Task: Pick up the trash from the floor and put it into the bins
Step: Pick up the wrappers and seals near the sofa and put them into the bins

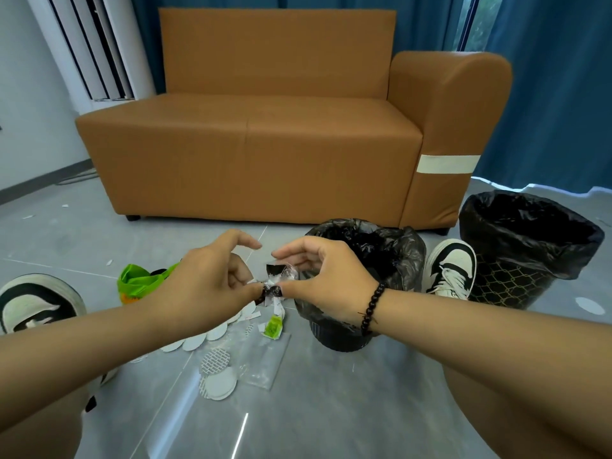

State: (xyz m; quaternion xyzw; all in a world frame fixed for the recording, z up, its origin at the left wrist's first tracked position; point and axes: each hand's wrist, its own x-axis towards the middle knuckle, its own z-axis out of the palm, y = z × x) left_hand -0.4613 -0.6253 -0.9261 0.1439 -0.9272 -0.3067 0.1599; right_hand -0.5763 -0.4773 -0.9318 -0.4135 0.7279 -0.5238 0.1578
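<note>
My left hand (212, 276) and my right hand (326, 276) meet above the floor and both pinch a small crumpled wrapper (276, 283), black and clear plastic. Just right of it stands the nearer bin (410, 246), lined with a black bag. A second lined bin (516, 260) stands further right. On the floor below my hands lie several white round pads (220, 382), a clear plastic bag (265, 362), a small green wrapper (273, 327) and a green and orange bag (139, 283).
A brown sofa (251, 154) fills the back. My shoes (452, 268) rest on the grey tiled floor, one between the bins, the other shoe (36, 301) at far left. Small white scraps (109, 262) dot the floor at left. Blue curtains hang at right.
</note>
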